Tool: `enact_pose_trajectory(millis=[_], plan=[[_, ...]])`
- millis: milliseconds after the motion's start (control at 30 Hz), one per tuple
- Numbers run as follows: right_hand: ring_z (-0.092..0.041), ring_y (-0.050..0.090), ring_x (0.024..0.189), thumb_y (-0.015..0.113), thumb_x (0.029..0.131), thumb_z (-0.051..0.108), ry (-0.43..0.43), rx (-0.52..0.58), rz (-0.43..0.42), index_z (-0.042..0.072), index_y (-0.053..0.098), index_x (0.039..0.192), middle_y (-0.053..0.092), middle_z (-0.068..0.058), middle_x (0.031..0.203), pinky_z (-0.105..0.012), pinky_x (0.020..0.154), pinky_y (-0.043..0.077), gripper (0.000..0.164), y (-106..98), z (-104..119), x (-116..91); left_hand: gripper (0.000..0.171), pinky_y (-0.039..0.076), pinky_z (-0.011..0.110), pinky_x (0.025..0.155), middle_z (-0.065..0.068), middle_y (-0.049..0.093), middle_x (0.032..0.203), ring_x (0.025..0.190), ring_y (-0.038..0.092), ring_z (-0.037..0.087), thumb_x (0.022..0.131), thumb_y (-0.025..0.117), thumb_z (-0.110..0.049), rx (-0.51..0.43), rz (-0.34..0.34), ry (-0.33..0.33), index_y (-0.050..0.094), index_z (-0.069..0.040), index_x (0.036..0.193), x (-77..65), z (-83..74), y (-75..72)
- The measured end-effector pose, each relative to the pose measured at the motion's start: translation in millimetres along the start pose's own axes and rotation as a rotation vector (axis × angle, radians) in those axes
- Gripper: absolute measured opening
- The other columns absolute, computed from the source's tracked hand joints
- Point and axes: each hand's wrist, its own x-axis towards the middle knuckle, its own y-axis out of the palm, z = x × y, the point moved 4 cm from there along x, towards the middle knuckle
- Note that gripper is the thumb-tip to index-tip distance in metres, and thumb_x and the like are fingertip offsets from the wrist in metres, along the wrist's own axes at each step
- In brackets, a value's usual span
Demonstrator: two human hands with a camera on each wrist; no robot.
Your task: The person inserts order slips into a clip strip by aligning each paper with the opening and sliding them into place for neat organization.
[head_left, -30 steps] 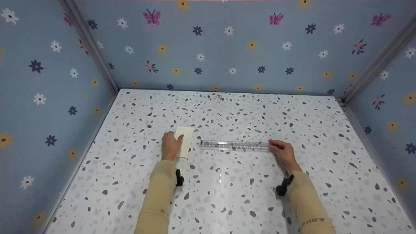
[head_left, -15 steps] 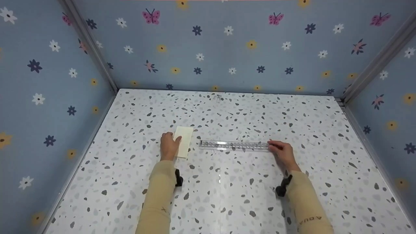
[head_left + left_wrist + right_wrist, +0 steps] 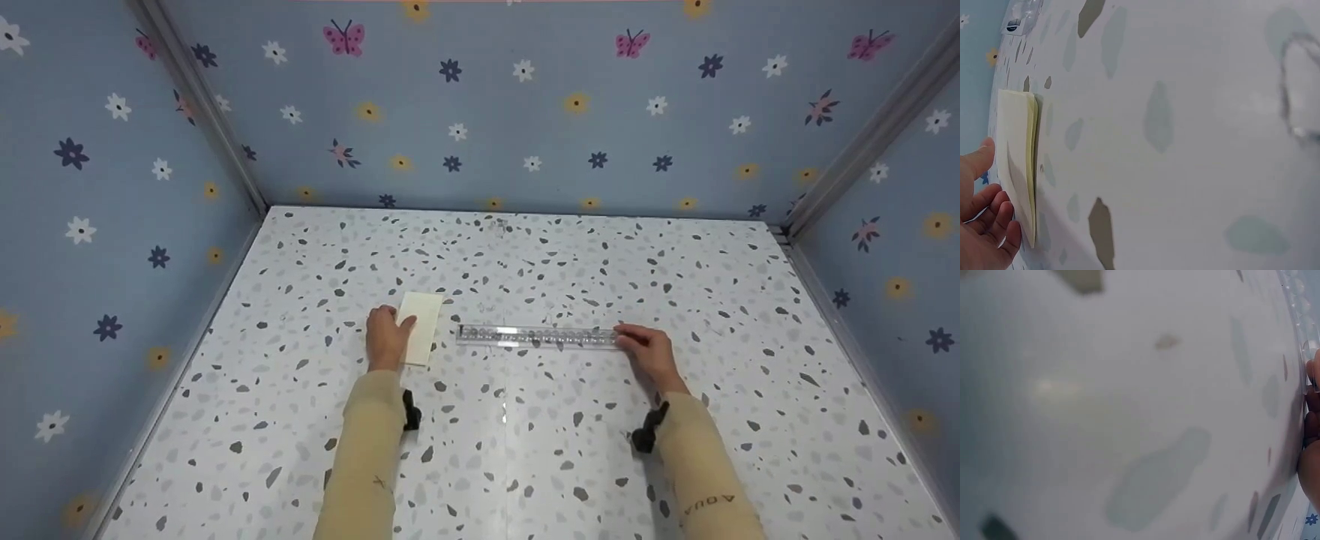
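In the head view, a pale yellow folded sheet (image 3: 421, 330), thin and rectangular, lies on the table left of centre. My left hand (image 3: 385, 337) is at its left edge, thumb over the sheet. The left wrist view shows the sheet's layered edge (image 3: 1032, 169) and loosely bent fingers (image 3: 1002, 222) beside it, not wrapped round it. To the right lies a long, narrow clear plastic case (image 3: 536, 337) with rows of round bumps. My right hand (image 3: 651, 352) pinches its right end between thumb and fingers. Only a corner of this grip shows in the right wrist view.
The white speckled table (image 3: 510, 262) runs back to a blue flowered wall (image 3: 495, 97). Similar panels with metal corner posts (image 3: 206, 97) stand at left and right. A black device (image 3: 649, 430) is worn on each wrist.
My left thumb has drawn back slightly toward the sheet's left edge. The head view has shifted a little. The right hand keeps its pinch, and the case lies as before.
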Motion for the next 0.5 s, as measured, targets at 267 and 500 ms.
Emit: enact_pose_trajectory(millis=[267, 500], plan=[[-0.021, 0.051, 0.104, 0.064, 0.08, 0.013, 0.007, 0.029, 0.006, 0.005, 0.063, 0.107, 0.058, -0.012, 0.112, -0.035, 0.091, 0.036, 0.027, 0.2, -0.7, -1.0, 0.031, 0.037, 0.039, 0.08, 0.019, 0.051, 0.093, 0.089, 0.048, 0.03, 0.082, 0.063, -0.018, 0.018, -0.015, 0.009, 0.053, 0.006, 0.098, 0.5, 0.3, -0.1], [-0.022, 0.051, 0.104, 0.065, 0.079, 0.013, -0.021, 0.044, 0.005, 0.004, 0.063, 0.106, 0.059, -0.013, 0.112, -0.034, 0.091, 0.036, 0.028, -0.5, -0.5, -0.5, 0.028, 0.038, 0.04, 0.077, 0.019, 0.051, 0.09, 0.086, 0.048, 0.03, 0.081, 0.064, -0.015, 0.029, -0.028, 0.011, 0.052, 0.006, 0.096, 1.1, -0.1, 0.9]])
